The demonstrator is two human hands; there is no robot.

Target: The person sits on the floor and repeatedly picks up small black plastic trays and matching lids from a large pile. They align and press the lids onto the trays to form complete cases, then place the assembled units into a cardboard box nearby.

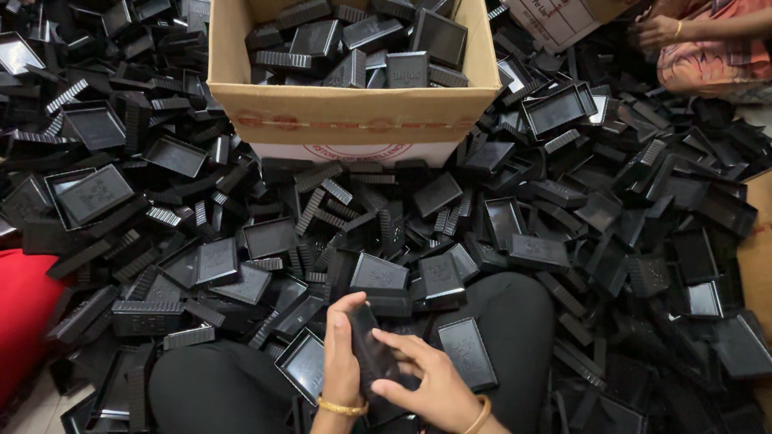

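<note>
left hand [342, 354] upright, fingers clamped on black plastic piece [371, 354] | right hand [430, 382] palm-down, fingers pinching it

Open brown cardboard box [354, 112] stood behind a heap of black plastic trays [265, 233], more trays in it. Heap spread left & right; another person's hand [658, 30] far right.

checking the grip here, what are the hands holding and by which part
A black plastic piece: the left hand wraps its left long edge, and the right hand has fingers on its right edge.
</note>
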